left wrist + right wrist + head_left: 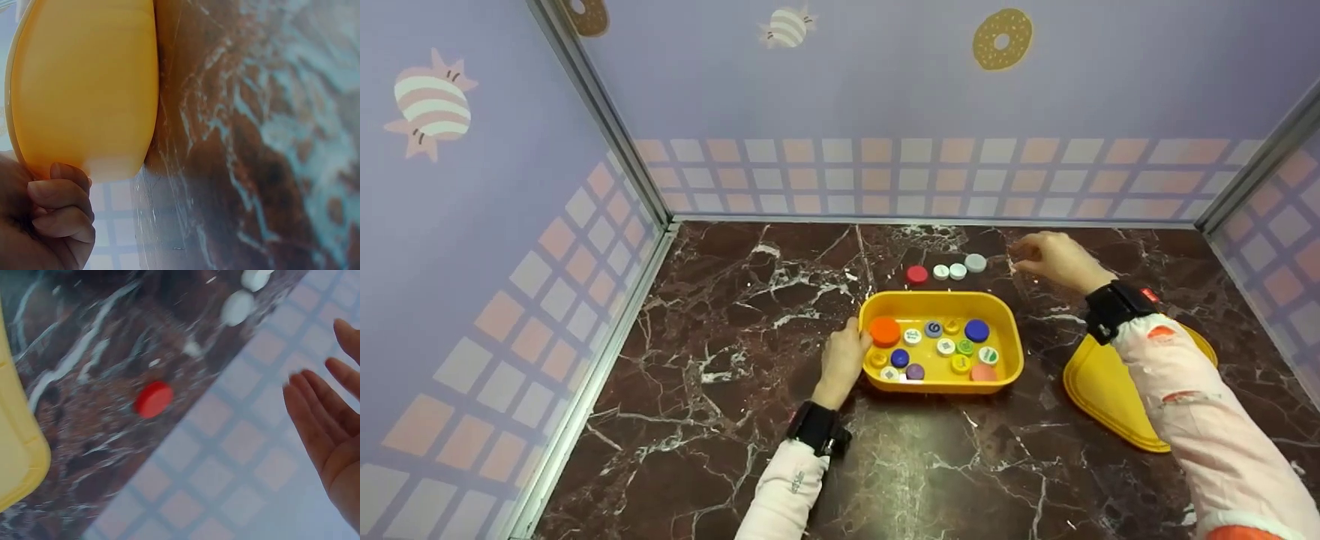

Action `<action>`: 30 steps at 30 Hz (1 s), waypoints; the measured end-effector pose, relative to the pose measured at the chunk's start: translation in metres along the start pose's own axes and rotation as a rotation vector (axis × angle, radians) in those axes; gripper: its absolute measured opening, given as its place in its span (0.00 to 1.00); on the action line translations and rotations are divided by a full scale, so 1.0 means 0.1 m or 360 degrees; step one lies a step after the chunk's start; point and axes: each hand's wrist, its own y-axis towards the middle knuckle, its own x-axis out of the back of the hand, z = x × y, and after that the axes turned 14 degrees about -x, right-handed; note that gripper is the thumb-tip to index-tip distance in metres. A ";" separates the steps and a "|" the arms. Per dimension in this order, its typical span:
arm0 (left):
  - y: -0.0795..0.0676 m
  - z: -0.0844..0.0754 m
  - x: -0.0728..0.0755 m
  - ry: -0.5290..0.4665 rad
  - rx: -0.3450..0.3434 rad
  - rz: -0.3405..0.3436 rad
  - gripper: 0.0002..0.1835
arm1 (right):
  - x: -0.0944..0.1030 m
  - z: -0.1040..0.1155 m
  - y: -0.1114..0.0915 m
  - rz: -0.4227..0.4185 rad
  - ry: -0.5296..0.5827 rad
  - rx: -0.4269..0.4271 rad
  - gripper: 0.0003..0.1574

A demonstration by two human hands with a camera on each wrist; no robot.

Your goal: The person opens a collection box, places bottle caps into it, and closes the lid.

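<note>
In the head view a yellow plastic box (1012,360) holds many bottle caps, among them an orange cap (884,331) and a blue cap (977,330). My left hand (844,356) grips the box's left end, and the left wrist view shows curled fingers at its wall. Behind the box stand a red cap (916,274), two white caps (957,271) and a grey cap (975,262) in a row. My right hand (1057,259) is over the table right of the grey cap, holding nothing, fingers loosely bent. The right wrist view shows another red cap (153,399) on the table.
A yellow lid (1110,390) lies to the right, partly hidden beneath the right forearm. Patterned panels (840,176) enclose the dark marbled table (720,465) at the back and both sides.
</note>
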 end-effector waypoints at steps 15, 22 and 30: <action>0.00 0.00 0.00 -0.0017 -0.0060 -0.0048 0.07 | -0.18 -0.51 0.13 0.0097 -0.0200 -0.0498 0.41; 0.03 -0.03 0.03 0.0045 -0.0011 0.0041 0.07 | -0.23 -0.62 0.14 0.0097 -0.0232 -0.0533 0.42; 0.02 -0.02 0.05 0.0034 0.0026 0.0093 0.07 | -0.39 -0.71 0.11 0.0241 -0.0216 -0.0573 0.42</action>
